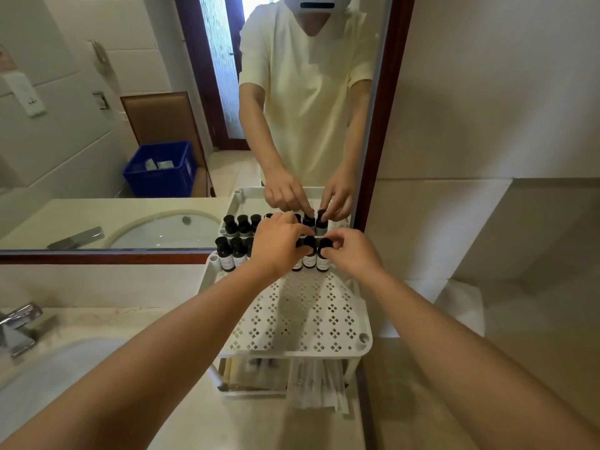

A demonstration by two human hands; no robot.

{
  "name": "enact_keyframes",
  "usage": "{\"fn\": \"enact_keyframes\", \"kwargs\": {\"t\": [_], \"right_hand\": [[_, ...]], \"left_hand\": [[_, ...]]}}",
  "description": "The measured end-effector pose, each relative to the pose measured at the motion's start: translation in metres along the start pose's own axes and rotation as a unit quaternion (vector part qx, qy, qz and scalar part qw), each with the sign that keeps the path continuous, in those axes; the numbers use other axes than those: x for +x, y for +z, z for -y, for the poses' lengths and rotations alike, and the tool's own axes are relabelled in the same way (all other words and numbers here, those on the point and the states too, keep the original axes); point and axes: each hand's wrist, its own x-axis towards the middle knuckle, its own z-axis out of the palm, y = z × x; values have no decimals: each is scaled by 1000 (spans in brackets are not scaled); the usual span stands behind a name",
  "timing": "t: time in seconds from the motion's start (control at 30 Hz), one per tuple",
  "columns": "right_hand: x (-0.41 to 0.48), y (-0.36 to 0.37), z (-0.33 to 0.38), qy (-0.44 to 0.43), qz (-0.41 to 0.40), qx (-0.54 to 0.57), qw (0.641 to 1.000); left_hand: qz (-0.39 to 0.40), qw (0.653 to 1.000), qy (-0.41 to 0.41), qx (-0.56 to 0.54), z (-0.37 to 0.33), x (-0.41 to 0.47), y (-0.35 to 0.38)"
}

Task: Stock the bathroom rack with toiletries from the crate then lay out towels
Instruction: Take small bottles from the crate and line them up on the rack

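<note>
Two hands work at the far edge of one white rack (302,316) on the tabletop (253,423), where dark-capped bottles (225,254) line up against the mirror (97,92). Six show; the left hand (279,248) may hide others. It pinches the cap of the neighbouring bottle (309,259), while the right hand (352,254) pinches the cap of the rightmost bottle (322,264). One blue crate (162,175) shows reflected at far left.

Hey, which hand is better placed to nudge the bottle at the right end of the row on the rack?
Right. The right hand pinches the cap of the end bottle; the left hand grips the neighbouring bottle and would have to cross over.
</note>
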Motion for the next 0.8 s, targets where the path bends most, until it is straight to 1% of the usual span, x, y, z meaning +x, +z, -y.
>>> {"fn": "enact_keyframes", "kwargs": {"t": [0.13,0.3,0.47,0.73,0.8], "right_hand": [[5,4,-1,-7,-7,-21,1000],[8,7,-3,-15,-18,-21,1000],[2,10,-6,8,-43,2,999],[-18,9,-10,26,-55,31,998],[-24,8,-9,27,-62,48,997]], "left_hand": [[-2,1000,1,14,1,2,7],[-14,1000,0,25,3,2,13],[-31,999,-11,22,1,1,17],[-49,998,-28,-3,0,-17,15],[-56,997,-35,-40,1,-27,13]]}}
